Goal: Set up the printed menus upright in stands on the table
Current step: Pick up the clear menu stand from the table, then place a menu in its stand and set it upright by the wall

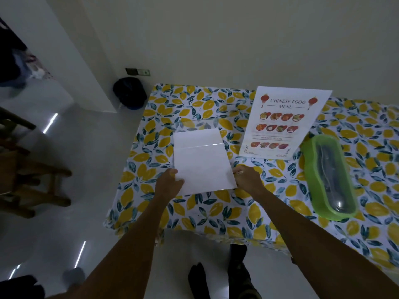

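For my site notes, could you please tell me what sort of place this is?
Probably a home dining area rather than a restaurant: a table under a lemon-print cloth, a green cutlery box, wooden chairs on a tiled floor, and a printed menu standing upright.

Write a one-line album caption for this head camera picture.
Both hands, left and right, hold a blank white sheet on a lemon-print tablecloth, beside an upright Chinese food menu.
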